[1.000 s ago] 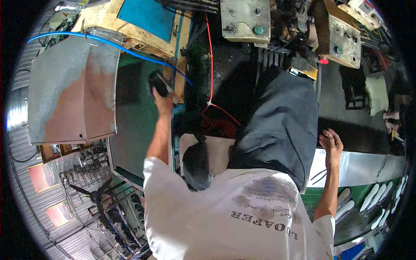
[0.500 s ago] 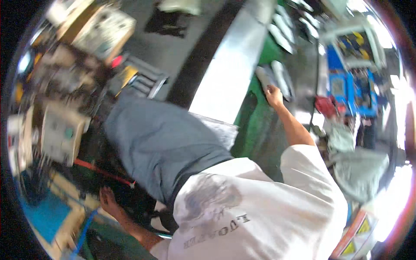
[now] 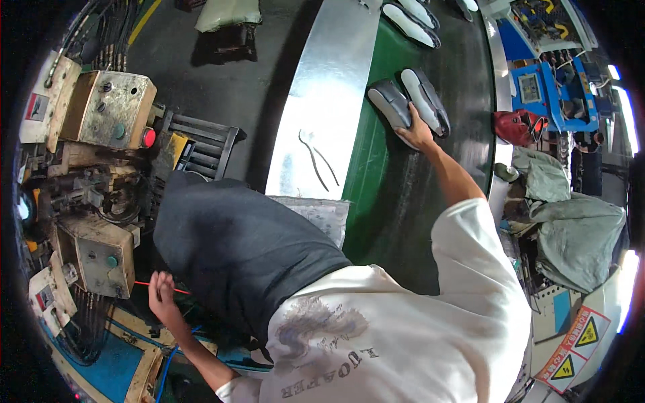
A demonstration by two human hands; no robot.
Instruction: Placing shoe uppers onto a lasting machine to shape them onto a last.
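Observation:
My right hand (image 3: 418, 133) grips the near end of a dark grey shoe (image 3: 388, 107), whose pale side faces up, on the green conveyor belt (image 3: 366, 195). Close beside it lies a matching shoe (image 3: 424, 101), not in my hand. My left hand (image 3: 161, 295) hangs low at the left, near a worn machine control box (image 3: 106, 258); its fingers are loosely bent and a little apart, with nothing visible in them. A pair of pincers (image 3: 317, 160) with dark handles lies on the shiny metal ledge (image 3: 295, 121) along the belt.
Farther up the belt lie more shoes (image 3: 411, 25). A second control box (image 3: 117, 107) with a red button stands at the left, beside a dark slatted rack (image 3: 208, 144). Across the belt are a blue machine (image 3: 537, 94), a red bag (image 3: 519, 127) and grey cloths (image 3: 578, 235).
My view has shifted and become sharper. My right hand stays on the same shoe. The fingers of my left hand have bent upward, nearer the control box.

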